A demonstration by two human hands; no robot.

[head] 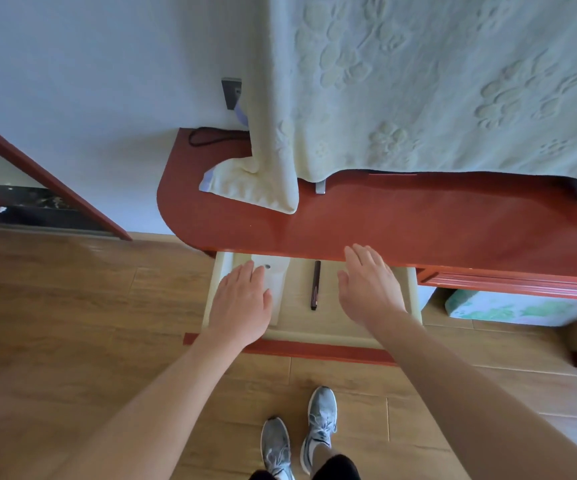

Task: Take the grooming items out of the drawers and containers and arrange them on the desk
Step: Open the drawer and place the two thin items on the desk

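Note:
A cream drawer stands pulled out from under the red desk. Inside it lie a thin dark pen-like stick and a flat white packet with a round dark spot. My left hand hovers flat over the packet, fingers apart, holding nothing. My right hand is spread over the drawer's right side, its fingertips reaching the desk's front edge, and it is empty too. Whatever lies beneath either palm is hidden.
A pale towel with embossed flowers hangs over something at the back of the desk, one corner lying on the desktop. A black cord runs to a wall socket. A second red drawer front is at right. Wooden floor and my grey shoes are below.

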